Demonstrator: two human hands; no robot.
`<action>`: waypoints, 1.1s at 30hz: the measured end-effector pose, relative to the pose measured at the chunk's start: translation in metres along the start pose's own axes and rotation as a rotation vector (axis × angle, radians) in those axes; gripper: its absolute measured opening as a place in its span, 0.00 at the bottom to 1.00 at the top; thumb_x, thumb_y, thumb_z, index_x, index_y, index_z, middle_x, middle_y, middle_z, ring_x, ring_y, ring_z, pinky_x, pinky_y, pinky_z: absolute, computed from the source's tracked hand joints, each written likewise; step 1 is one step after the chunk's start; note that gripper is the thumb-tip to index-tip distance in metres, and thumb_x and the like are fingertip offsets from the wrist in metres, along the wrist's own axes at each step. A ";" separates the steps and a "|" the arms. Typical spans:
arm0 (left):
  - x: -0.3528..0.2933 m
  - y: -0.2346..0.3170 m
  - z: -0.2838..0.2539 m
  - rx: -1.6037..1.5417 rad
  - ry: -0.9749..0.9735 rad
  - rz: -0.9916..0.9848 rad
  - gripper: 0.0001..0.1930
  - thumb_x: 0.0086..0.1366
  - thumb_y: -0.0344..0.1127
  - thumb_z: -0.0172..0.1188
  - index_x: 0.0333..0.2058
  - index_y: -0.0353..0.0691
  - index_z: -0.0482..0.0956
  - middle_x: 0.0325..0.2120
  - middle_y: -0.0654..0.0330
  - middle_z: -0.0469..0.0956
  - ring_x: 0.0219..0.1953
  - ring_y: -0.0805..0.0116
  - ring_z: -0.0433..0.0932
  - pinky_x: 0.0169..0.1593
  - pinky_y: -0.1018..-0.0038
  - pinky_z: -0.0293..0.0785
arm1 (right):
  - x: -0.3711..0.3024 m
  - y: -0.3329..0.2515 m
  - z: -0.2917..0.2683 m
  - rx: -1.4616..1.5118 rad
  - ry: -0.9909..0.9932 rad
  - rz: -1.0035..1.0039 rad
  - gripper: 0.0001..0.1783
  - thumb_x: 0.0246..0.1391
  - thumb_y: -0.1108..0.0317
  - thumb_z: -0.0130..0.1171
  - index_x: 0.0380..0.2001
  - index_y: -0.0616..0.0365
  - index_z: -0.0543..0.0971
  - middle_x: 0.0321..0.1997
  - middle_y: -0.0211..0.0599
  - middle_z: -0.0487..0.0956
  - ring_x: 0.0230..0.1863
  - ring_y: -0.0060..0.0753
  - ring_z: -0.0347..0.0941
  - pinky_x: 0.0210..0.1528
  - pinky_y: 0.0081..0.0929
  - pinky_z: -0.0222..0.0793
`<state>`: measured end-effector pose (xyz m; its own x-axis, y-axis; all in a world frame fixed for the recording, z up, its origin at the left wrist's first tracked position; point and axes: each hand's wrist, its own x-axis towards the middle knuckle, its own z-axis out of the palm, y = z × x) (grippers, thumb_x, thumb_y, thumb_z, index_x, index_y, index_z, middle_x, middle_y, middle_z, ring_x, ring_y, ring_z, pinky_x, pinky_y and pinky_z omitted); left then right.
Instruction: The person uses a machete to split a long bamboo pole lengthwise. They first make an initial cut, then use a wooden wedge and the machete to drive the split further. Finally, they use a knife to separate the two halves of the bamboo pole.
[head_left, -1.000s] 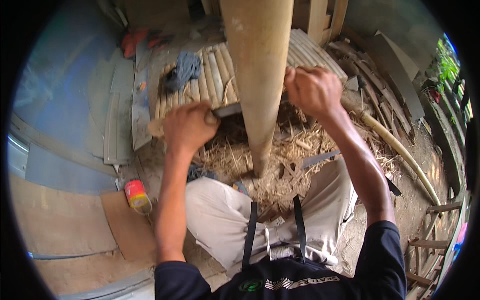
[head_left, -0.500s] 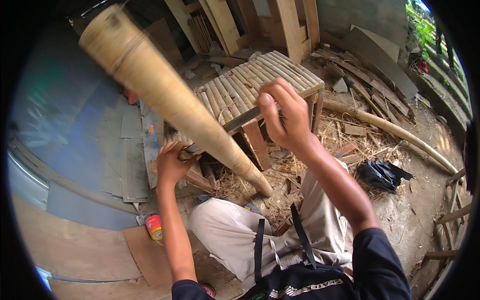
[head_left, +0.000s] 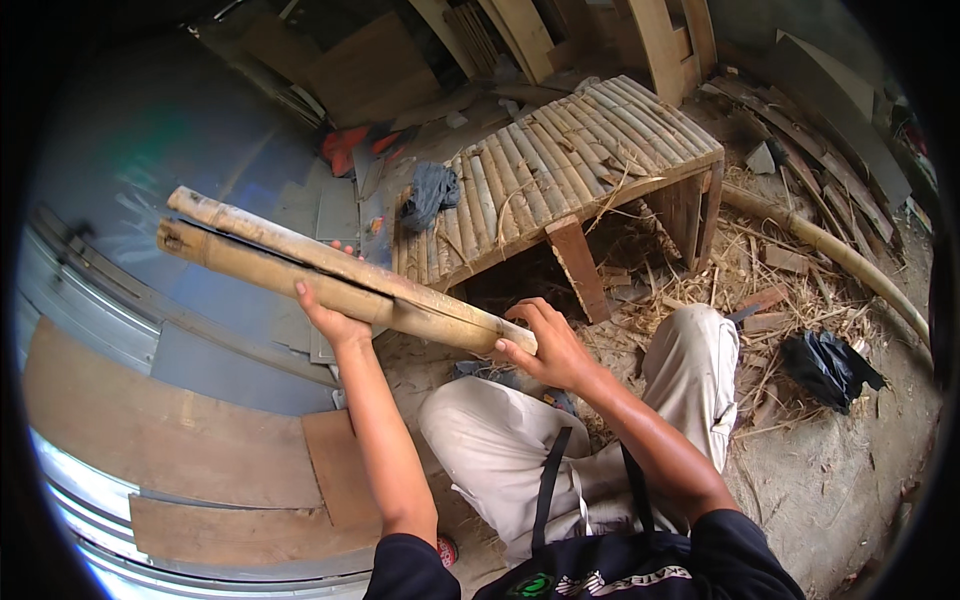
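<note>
A thick bamboo pole (head_left: 285, 268) lies across both my hands, slanting from upper left down to the right. A long dark split runs lengthwise along it, wide at the far left end and narrowing toward the right end. My left hand (head_left: 338, 322) grips the pole from below near its middle, its thumb in front and fingertips showing behind. My right hand (head_left: 548, 348) is closed round the right end, thumb on the near side. Beyond the pole stands a low bench (head_left: 560, 150) topped with bamboo slats.
A dark crumpled plastic bag (head_left: 430, 195) sits on the bench's left end; a black one (head_left: 830, 365) lies on the floor at right. Shavings (head_left: 650, 320) litter the ground beside a long bamboo pole (head_left: 830, 240). Boards (head_left: 170, 440) lie at left; scrap wood (head_left: 800, 150) is piled far right.
The bamboo pole has swung from a steep stance to a flatter slant and now shows a lengthwise split. Both my hands have gone from a long metal blade to the pole. The view has shifted left.
</note>
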<state>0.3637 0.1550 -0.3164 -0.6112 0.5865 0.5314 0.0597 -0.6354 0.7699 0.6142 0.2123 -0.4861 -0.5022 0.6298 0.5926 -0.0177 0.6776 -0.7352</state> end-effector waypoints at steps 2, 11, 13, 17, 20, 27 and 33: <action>0.003 -0.004 -0.025 -0.114 -0.122 0.036 0.46 0.58 0.70 0.55 0.63 0.38 0.61 0.52 0.47 0.70 0.54 0.53 0.73 0.56 0.55 0.73 | -0.006 0.003 0.002 0.025 -0.043 0.005 0.32 0.57 0.50 0.64 0.54 0.65 0.70 0.54 0.52 0.71 0.56 0.56 0.69 0.57 0.44 0.67; 0.013 -0.019 -0.057 -0.525 -0.513 -0.007 0.53 0.50 0.76 0.60 0.63 0.39 0.61 0.47 0.46 0.73 0.49 0.51 0.75 0.53 0.49 0.75 | -0.003 0.001 0.029 0.185 -0.047 0.010 0.39 0.54 0.52 0.67 0.59 0.67 0.65 0.56 0.56 0.71 0.59 0.54 0.70 0.60 0.42 0.67; 0.014 -0.024 -0.051 -0.590 -0.576 -0.025 0.55 0.48 0.78 0.61 0.63 0.39 0.60 0.47 0.45 0.73 0.49 0.50 0.76 0.53 0.48 0.74 | 0.006 -0.007 0.030 0.271 0.015 -0.020 0.36 0.54 0.56 0.67 0.59 0.66 0.66 0.54 0.55 0.73 0.56 0.53 0.72 0.59 0.41 0.68; 0.014 -0.027 -0.031 -0.680 -0.706 -0.041 0.58 0.46 0.80 0.60 0.64 0.39 0.59 0.47 0.43 0.74 0.50 0.48 0.76 0.55 0.47 0.73 | 0.026 -0.019 0.026 0.265 0.130 -0.072 0.16 0.57 0.66 0.63 0.44 0.65 0.77 0.42 0.47 0.78 0.44 0.43 0.78 0.48 0.34 0.73; 0.010 -0.021 -0.008 -0.617 -0.684 -0.072 0.58 0.48 0.81 0.57 0.63 0.35 0.59 0.48 0.42 0.74 0.49 0.48 0.77 0.53 0.49 0.75 | 0.038 -0.023 0.024 0.252 0.197 -0.072 0.08 0.59 0.70 0.62 0.32 0.66 0.78 0.31 0.43 0.79 0.33 0.38 0.77 0.38 0.30 0.72; -0.015 -0.021 0.038 0.021 -0.193 0.000 0.54 0.54 0.84 0.45 0.59 0.34 0.64 0.47 0.47 0.73 0.47 0.54 0.77 0.49 0.56 0.79 | 0.052 -0.005 0.017 0.166 0.194 -0.056 0.12 0.64 0.70 0.56 0.26 0.66 0.73 0.25 0.43 0.73 0.25 0.33 0.69 0.30 0.29 0.65; -0.010 -0.032 0.048 0.041 -0.153 -0.025 0.50 0.58 0.81 0.46 0.55 0.33 0.67 0.45 0.49 0.74 0.45 0.57 0.77 0.48 0.61 0.77 | 0.052 0.014 0.022 0.587 0.073 0.194 0.21 0.72 0.60 0.45 0.28 0.62 0.73 0.25 0.30 0.73 0.27 0.23 0.67 0.34 0.23 0.64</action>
<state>0.4053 0.1937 -0.3297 -0.4860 0.6732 0.5574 0.0805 -0.6006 0.7955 0.5686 0.2466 -0.4729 -0.4839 0.7591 0.4355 -0.4150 0.2391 -0.8778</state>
